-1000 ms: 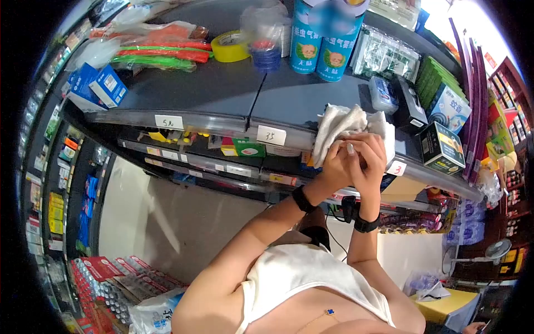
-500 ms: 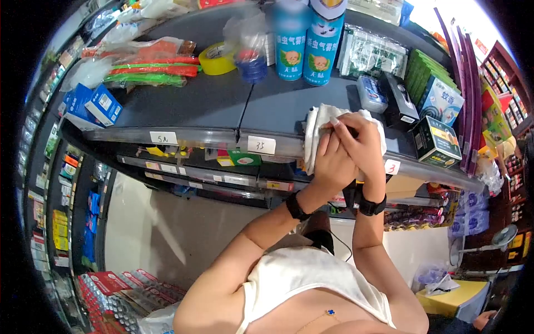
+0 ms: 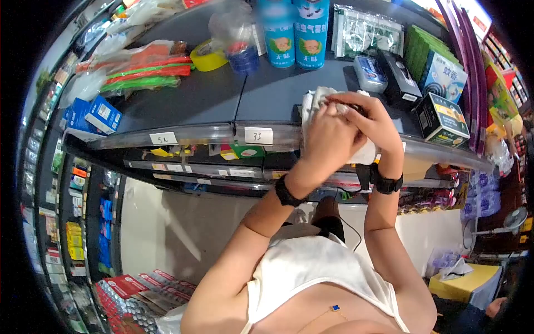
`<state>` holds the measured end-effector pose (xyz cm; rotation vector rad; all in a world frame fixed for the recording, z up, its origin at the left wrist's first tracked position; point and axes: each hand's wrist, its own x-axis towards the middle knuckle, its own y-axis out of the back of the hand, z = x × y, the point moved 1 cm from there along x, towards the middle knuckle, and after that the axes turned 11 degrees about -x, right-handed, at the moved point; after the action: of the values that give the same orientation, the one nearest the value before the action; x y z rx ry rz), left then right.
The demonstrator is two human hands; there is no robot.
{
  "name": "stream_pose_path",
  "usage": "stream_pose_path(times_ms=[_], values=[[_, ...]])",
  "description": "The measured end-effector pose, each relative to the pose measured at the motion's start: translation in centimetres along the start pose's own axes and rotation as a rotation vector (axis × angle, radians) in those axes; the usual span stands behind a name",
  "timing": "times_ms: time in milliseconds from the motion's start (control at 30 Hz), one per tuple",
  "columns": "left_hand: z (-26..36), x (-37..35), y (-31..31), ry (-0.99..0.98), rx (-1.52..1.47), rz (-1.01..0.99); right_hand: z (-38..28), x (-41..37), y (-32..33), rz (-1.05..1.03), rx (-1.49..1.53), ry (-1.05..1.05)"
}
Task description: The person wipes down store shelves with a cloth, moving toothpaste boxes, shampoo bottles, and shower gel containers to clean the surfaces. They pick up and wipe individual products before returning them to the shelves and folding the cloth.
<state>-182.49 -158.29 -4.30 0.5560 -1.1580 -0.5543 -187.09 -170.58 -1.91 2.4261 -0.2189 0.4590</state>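
Observation:
A folded white cloth [image 3: 366, 154] rests at the front edge of the shelf, mostly covered by my hands. My left hand [image 3: 329, 136] presses on it with bent fingers, their tips partly hidden. Across it lies my right hand [image 3: 379, 123], its thumb and fingers closing on the cloth's upper part by the left fingertips. Just behind the cloth sit a small blue-and-white pack [image 3: 370, 74] and a black box [image 3: 399, 75]. Two blue spray cans [image 3: 311, 36] stand further back to the left.
Yellow tape [image 3: 209, 55], blue tape rolls [image 3: 243, 62] and blue boxes [image 3: 103, 115] sit on the left of the shelf. A dark green box [image 3: 442, 121] stands at its right edge. Price tags [image 3: 258, 136] line the front rail. A cable [image 3: 353, 228] hangs below.
My hands have turned on the cloth: the wrists are further apart, with the right one shifted to the right. The whole view has shifted slightly.

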Motion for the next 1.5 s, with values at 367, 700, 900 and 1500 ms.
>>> stream_pose_path(times_ms=[367,700,900,1500], values=[[-2.6,0.0,2.5,0.047,-0.238,-0.127,0.9,0.3,0.3,-0.082,0.172,-0.012],[-0.8,-1.6,1.4,-0.021,-0.082,-0.013,-1.0,-0.5,-0.7,0.139,-0.025,-0.094],[-1.7,-3.0,-0.8,-0.074,-0.106,0.223,-1.9,-0.5,-3.6,0.631,-0.851,0.129],[-2.3,-3.5,-2.1,-0.131,-0.072,0.288,-15.8,-5.8,6.2,1.061,-0.234,0.837]])
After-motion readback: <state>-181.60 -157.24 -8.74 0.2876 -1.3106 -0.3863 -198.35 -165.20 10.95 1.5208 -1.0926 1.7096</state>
